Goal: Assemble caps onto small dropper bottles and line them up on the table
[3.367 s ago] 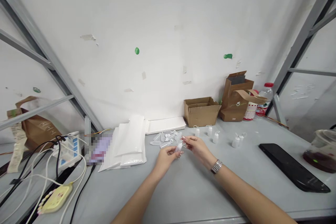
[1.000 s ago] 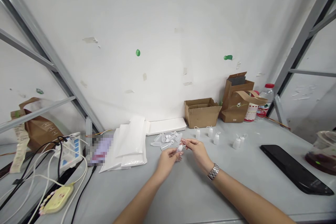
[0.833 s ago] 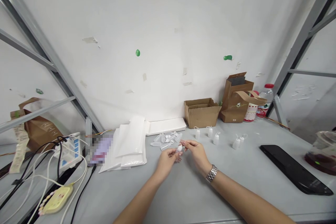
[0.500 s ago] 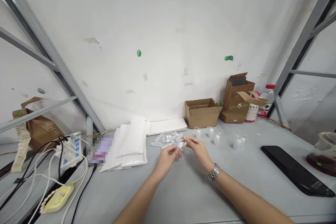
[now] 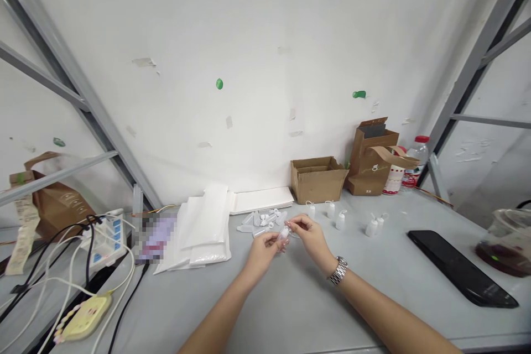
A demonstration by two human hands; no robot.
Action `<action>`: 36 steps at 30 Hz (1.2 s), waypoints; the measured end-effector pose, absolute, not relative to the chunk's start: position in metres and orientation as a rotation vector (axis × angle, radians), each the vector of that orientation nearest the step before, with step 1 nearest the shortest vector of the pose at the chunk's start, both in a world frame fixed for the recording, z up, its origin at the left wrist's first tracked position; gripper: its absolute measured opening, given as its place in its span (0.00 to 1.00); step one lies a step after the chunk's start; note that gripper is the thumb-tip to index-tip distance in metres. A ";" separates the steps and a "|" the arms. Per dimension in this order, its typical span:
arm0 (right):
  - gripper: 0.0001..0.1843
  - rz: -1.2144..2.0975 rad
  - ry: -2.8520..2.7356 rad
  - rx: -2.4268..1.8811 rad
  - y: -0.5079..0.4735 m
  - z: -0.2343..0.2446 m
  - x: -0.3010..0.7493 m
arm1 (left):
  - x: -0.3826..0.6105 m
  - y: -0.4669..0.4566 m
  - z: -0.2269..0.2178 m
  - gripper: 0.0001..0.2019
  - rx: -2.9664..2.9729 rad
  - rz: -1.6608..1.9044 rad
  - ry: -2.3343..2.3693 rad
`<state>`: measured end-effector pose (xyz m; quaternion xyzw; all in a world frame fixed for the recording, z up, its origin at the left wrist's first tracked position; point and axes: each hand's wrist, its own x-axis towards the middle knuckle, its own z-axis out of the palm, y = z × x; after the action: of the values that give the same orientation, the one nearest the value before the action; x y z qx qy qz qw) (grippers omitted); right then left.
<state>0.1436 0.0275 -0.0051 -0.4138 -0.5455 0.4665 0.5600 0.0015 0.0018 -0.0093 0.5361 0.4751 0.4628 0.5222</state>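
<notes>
My left hand (image 5: 263, 252) pinches a small translucent plastic bottle (image 5: 284, 233) by its body. The fingertips of my right hand (image 5: 310, 239) are closed at the bottle's white top, and part of a thin white loop shows just below them. Just behind my hands lies a pile of loose clear bottle bodies and white caps (image 5: 262, 221). To the right, several small white bottles with looped caps (image 5: 340, 221) stand upright on the grey table (image 5: 290, 310).
White padded envelopes (image 5: 207, 227) lie left of the pile. Behind stand an open cardboard box (image 5: 317, 185) and a brown paper bag (image 5: 369, 171). A black phone-like slab (image 5: 460, 268) and a cup of dark drink (image 5: 506, 246) are right; cables and a power strip (image 5: 105, 240) are left.
My right fingertips have come down and closer to the bottle's top, meeting it. My left hand keeps its hold on the body. The view has shifted slightly.
</notes>
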 end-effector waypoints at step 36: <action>0.09 -0.133 -2.231 -1.850 0.093 0.033 0.298 | -0.003 0.008 -0.028 0.25 1.126 1.278 1.069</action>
<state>0.2979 0.0928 0.0333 -0.6331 -0.7634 -0.0457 0.1197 -0.0029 0.0084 -0.0278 0.4728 0.4488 0.5368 0.5356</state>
